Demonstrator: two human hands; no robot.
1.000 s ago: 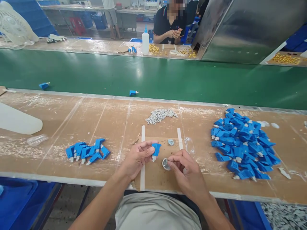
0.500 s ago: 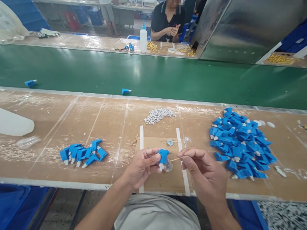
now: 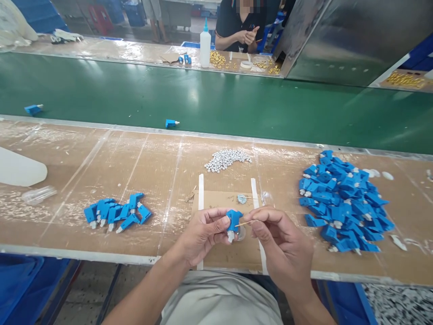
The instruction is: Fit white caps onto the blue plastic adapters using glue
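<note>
My left hand (image 3: 207, 234) is closed on a blue plastic part (image 3: 233, 220) whose white tip points down. Between the thumb and fingers of my right hand (image 3: 282, 241) is a thin wooden stick (image 3: 244, 223), its end at the face of the blue part. Behind the held part, a small clear round dish (image 3: 241, 233) shows partly. Farther back on the cardboard mat (image 3: 219, 198) lies a light-blue blob (image 3: 241, 198) with another stick in it. A pile of small grey pieces (image 3: 227, 160) sits beyond the mat.
A large heap of blue parts (image 3: 345, 203) lies right, a smaller group (image 3: 118, 212) left. A white bottle (image 3: 22, 168) and clear plastic cup (image 3: 39, 195) lie far left. A green conveyor belt (image 3: 216, 106) carries two blue parts. Across it a person (image 3: 241, 27) sits near a glue bottle (image 3: 204, 47).
My right hand has moved left, bringing the stick's end to the blue part. The two blue parts on the belt have shifted left, and the view has tilted slightly.
</note>
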